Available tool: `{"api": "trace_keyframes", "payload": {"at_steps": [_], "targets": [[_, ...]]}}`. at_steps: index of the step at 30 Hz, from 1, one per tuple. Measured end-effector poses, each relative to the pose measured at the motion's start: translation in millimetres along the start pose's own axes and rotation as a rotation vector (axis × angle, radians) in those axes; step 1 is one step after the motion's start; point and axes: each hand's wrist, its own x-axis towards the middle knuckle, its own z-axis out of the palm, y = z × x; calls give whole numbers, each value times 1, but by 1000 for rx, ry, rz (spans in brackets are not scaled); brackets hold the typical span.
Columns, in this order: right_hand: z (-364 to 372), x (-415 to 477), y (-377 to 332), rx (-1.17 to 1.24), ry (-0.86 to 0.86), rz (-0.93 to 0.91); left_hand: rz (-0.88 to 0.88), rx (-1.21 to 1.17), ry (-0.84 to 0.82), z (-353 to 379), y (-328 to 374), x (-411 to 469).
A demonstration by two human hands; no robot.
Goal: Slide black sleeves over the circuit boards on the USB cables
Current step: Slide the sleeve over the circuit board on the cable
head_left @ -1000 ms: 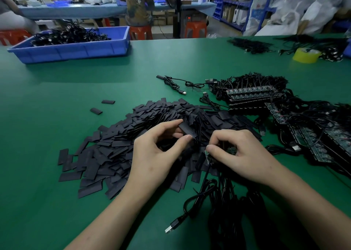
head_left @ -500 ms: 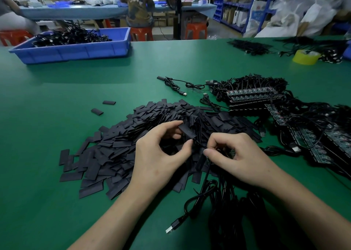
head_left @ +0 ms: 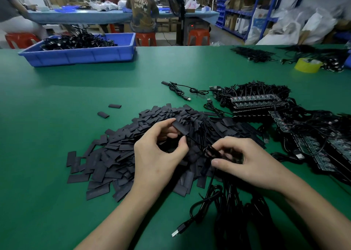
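A black sleeve is pinched between the thumb and fingers of the left hand, just above the middle of a heap of loose sleeves on the green surface. A thin black cable runs from its near end to the right hand, whose curled fingers pinch that cable; any board under them is hidden. Near the hands lies a USB plug, to the right rows of circuit boards among tangled cables, and far off a blue tray at left and a yellow tape roll at right.
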Motion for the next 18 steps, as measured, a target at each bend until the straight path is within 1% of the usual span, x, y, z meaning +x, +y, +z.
{"api": "trace_keyframes", "payload": {"at_steps": [4, 8, 9, 12, 16, 18], "targets": [[-2, 3, -5, 0, 50, 34, -37, -10, 25, -1, -4, 3], [-24, 28, -15, -49, 142, 59, -71, -20, -1, 0, -9, 7], [-31, 42, -14, -103, 176, 73, -64, -1, -12, 1, -11, 7], [-43, 102, -6, -362, 284, 69, 6, 86, -62, 4, -10, 4], [-36, 197, 8, -518, 264, 121, 141, 250, -160, 6, -7, -3], [-29, 238, 12, -537, 244, 150, 173, 301, -196, 7, -9, -5]]}}
